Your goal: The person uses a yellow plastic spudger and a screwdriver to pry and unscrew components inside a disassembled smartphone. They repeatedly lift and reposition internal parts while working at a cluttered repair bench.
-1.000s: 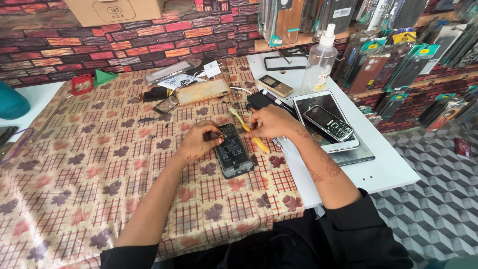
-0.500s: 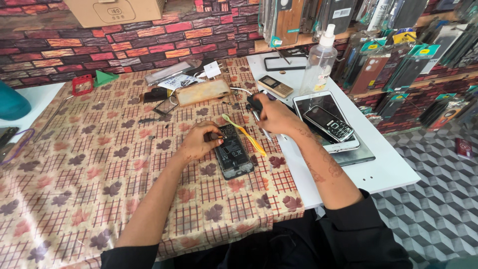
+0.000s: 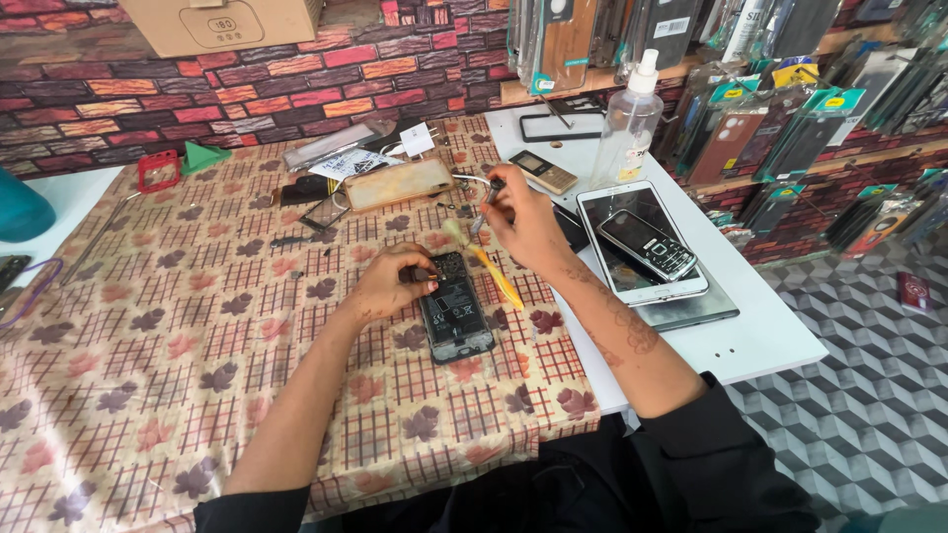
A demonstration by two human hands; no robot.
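fingers of the left hand pinch the opened phone; right hand grips a half-hidden tool.

A spray bottle stands near a keypad phone lying on a tablet.

Both forearms reached forward from black sleeves pushed up past the elbows. The left hand lay low with its palm down, fingers curled and the fingertips pinched together at its right edge. The right hand was raised a little higher and farther forward, wrist bent, fingers closed in a fine grip. The two hands were near each other, not touching.
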